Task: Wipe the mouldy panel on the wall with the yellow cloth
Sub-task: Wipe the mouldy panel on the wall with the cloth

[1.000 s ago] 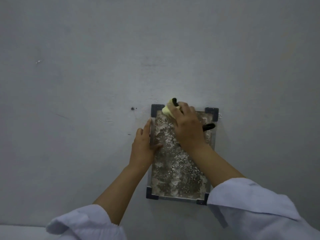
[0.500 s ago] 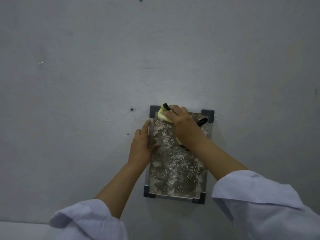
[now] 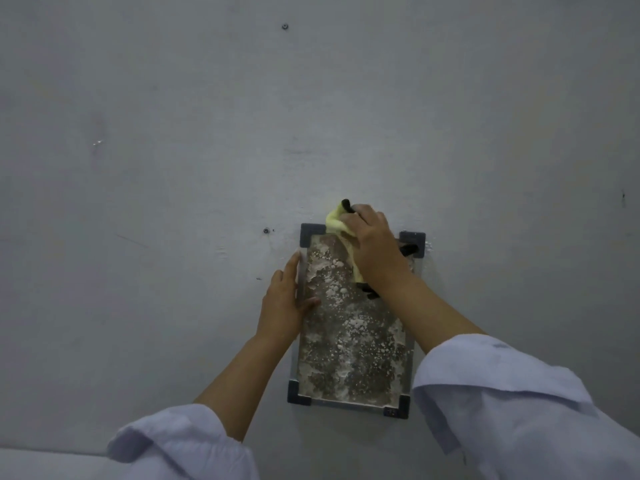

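Observation:
A rectangular panel (image 3: 349, 344) with brown and white mould blotches hangs on the grey wall, held by dark corner brackets. My right hand (image 3: 372, 249) presses the yellow cloth (image 3: 335, 221) against the panel's top edge; the cloth sticks out above the frame, with dark strips showing around it. My left hand (image 3: 285, 299) lies flat on the panel's left edge, fingers on the wall and thumb on the mouldy face. The cloth's middle is hidden under my right hand.
The grey wall (image 3: 173, 168) fills the view, with a small screw (image 3: 266, 230) left of the panel and another (image 3: 284, 26) high above. A pale ledge (image 3: 41, 464) shows at the bottom left. My white sleeves cover the lower corners.
My right hand has slid the cloth up past the panel's top edge. The left hand has stayed on the left edge. The view has tilted upward a little.

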